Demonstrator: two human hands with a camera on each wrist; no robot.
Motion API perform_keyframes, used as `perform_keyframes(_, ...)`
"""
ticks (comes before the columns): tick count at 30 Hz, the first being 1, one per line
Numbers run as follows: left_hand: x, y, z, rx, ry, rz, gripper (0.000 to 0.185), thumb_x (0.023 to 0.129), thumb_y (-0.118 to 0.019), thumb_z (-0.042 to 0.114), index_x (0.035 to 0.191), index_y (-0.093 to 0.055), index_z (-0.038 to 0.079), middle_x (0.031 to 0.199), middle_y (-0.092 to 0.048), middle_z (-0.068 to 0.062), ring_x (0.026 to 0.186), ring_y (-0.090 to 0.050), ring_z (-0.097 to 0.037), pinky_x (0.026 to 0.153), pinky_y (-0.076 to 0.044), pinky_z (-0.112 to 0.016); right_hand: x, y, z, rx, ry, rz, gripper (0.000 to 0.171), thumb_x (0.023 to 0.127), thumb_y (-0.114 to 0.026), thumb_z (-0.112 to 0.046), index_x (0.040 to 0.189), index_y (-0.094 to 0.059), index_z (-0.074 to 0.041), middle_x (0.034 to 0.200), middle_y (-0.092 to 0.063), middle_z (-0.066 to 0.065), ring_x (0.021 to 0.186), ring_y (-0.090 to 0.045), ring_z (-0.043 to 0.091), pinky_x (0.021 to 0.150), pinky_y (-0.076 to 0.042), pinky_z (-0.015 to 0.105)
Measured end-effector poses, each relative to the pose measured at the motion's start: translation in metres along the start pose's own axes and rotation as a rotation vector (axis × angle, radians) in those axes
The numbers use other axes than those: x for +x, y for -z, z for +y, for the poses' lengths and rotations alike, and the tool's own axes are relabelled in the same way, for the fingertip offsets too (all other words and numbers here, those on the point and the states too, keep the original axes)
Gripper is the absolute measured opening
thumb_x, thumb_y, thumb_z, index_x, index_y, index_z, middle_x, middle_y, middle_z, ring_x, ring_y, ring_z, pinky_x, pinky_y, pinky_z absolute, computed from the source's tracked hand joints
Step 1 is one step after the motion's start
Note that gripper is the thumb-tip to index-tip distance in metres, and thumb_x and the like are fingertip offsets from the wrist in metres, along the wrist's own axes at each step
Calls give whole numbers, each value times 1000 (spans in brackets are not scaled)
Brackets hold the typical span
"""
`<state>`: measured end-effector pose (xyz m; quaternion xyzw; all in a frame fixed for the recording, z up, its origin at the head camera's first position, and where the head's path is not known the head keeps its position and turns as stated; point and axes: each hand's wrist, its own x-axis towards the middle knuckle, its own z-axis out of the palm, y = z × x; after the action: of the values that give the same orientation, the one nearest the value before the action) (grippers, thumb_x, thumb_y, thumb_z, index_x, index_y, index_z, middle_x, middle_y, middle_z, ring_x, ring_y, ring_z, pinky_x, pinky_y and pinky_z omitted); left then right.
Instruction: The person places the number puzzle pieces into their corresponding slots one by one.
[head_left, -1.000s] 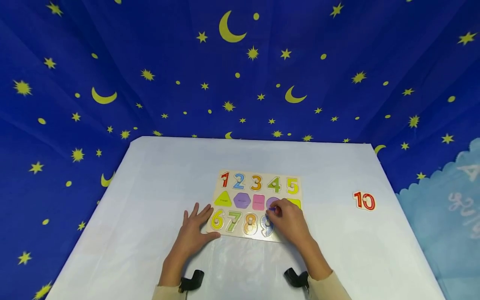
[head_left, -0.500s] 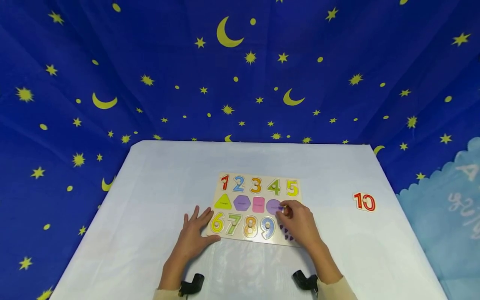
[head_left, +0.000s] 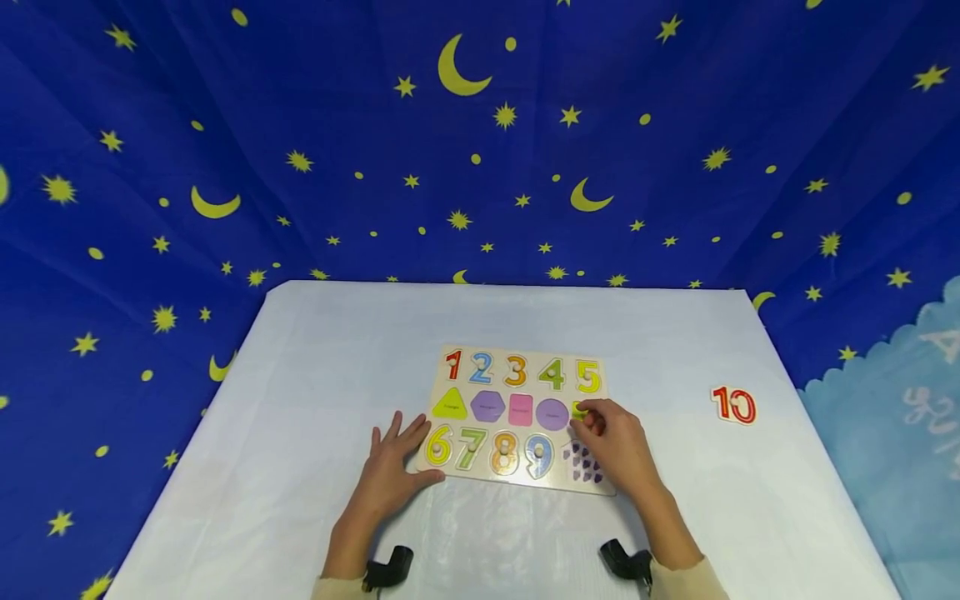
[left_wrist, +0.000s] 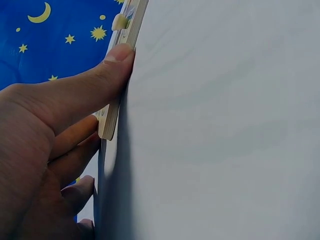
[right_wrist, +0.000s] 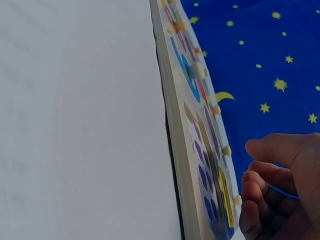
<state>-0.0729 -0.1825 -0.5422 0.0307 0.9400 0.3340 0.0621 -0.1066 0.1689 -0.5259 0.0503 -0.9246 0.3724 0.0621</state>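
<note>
A wooden peg puzzle board [head_left: 489,435] with colourful digits lies flat on the white table. Pieces 1 to 9 sit in their places, in an upper and a lower row with printed shapes between. My left hand [head_left: 390,479] touches the board's lower left corner, fingers spread and thumb along the front edge; the left wrist view shows the thumb [left_wrist: 107,70] against that edge. Over the right end hovers my right hand [head_left: 618,446], its fingertips above the yellow shape [head_left: 579,410]. In the right wrist view its fingers curl loosely around nothing visible. Below lies the slot with printed purple grapes [head_left: 585,467].
A red number 10 piece [head_left: 733,405] with a knob lies on the table, right of the board. Blue fabric [head_left: 352,125] with yellow stars and moons rises behind and beside the table [head_left: 322,350]. Black wrist camera mounts [head_left: 624,560] extend from both wrists.
My right hand has moved to the right, from beside the 9 to the board's right end, uncovering the purple circle and the grape slot. The left hand has stayed at its corner.
</note>
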Motion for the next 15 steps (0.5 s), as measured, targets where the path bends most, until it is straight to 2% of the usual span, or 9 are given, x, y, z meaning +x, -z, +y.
perform_keyframes(15, 0, 0, 1, -5, 5, 2, 91, 64, -88, 36, 142, -48, 14, 148, -40, 2, 145, -10, -27, 115, 6, -50, -1, 16, 16, -42, -16, 13, 23, 83, -75, -19, 102, -69, -7, 79, -57, -3, 69, -51, 13, 60, -46, 28)
